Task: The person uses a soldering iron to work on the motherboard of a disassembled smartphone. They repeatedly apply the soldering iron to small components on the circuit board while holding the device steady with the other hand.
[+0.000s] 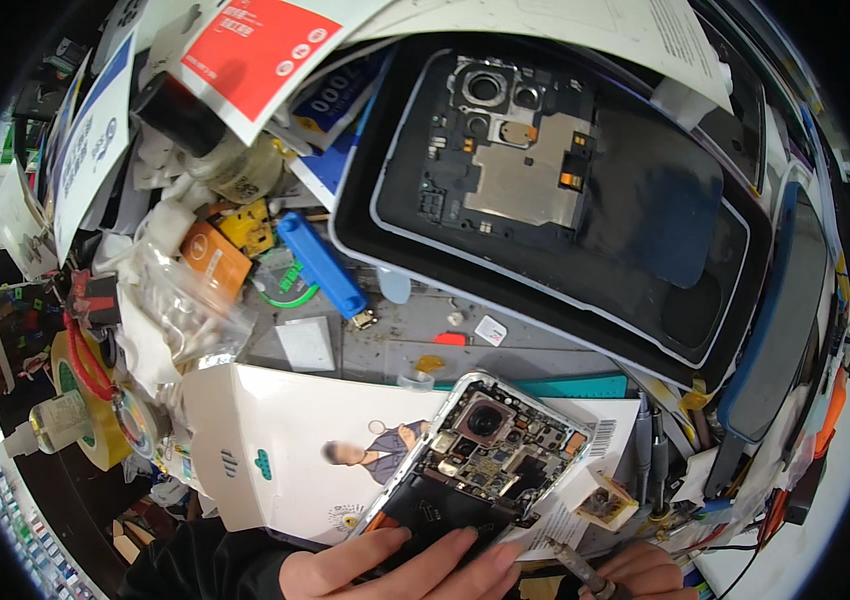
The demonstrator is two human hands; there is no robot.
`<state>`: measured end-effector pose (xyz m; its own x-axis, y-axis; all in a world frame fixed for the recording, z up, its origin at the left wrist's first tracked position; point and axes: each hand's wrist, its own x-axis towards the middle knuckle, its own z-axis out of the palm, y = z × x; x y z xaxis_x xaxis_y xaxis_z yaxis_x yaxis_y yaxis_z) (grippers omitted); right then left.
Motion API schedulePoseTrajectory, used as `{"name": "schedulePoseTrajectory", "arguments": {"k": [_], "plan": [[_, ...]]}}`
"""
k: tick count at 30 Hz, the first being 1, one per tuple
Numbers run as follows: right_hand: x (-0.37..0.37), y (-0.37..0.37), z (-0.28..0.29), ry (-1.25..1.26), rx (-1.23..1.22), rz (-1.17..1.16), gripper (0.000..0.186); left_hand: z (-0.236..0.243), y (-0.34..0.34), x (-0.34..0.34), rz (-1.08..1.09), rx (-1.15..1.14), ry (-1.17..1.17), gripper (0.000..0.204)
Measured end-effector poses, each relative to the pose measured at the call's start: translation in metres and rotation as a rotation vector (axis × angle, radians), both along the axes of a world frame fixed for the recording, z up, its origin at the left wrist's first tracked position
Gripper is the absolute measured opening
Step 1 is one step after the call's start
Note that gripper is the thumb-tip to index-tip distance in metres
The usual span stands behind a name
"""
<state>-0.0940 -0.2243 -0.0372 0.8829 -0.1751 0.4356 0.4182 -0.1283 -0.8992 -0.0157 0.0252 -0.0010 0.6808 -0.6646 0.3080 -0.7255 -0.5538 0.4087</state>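
An opened smartphone (485, 450) lies tilted on a white printed card sleeve (285, 400), its camera module and circuit board bare. My left hand (405, 565) grips its lower part, the fingers lying across the black battery area. At the lower edge, my right hand (645, 575) is closed around a pen-shaped, metal-tipped tool (577, 570). The tip points up and left, close to the phone's lower right corner; whether it touches cannot be told. Beside that corner sits a small clear square box (606, 502) with brownish contents.
A black tray (360, 225) beyond the phone holds a dark back cover and a phone mid-frame (525, 180). To its left lie a blue cylindrical tool (325, 270), a black-capped bottle (235, 165) and a roll of yellow tape (85, 400). Pen-like tools (658, 460) lie at the right.
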Motion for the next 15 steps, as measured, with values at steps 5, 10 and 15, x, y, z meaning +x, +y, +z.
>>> {"name": "schedulePoseTrajectory", "arguments": {"k": [5, 10, 15], "plan": [[-0.002, -0.004, -0.003, -0.051, 0.000, 0.020, 0.024, 0.021, 0.016, 0.018, 0.086, -0.122, 0.036, 0.031], [-0.005, -0.005, -0.006, -0.078, 0.009, 0.033, 0.024, 0.014, 0.008, 0.031, 0.271, -0.097, 0.034, 0.045], [-0.006, -0.007, -0.005, -0.069, 0.001, 0.030, 0.024, 0.005, -0.001, 0.036, 0.324, -0.119, 0.019, 0.050]]}}
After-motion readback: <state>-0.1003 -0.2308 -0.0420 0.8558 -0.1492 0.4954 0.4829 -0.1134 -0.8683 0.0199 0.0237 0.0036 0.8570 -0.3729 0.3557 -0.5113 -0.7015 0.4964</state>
